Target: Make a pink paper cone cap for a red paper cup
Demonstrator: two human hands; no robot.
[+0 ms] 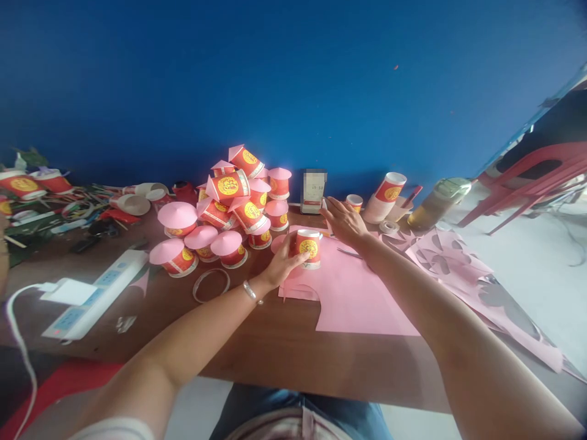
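My left hand (284,261) is wrapped round a red paper cup (309,247) with a yellow round emblem, held upright over pink paper (353,293). My right hand (346,221) is stretched forward past the cup, its fingers extended, beside a small phone-like device (314,192) leaning on the wall. A small white spot shows at its fingertips; I cannot make out what it is. Just behind that hand stands another paper cup (354,200), partly hidden. Below the right wrist, scissors (347,251) lie on the pink paper, partly covered by the arm.
Several red cups with pink cone tops (228,243) are piled to the left, near a tape ring (211,285) and a power strip (98,296). On the right are stacked cups (385,197), a bottle (435,205) and cut pink scraps (447,256). A blue wall (293,79) rises behind.
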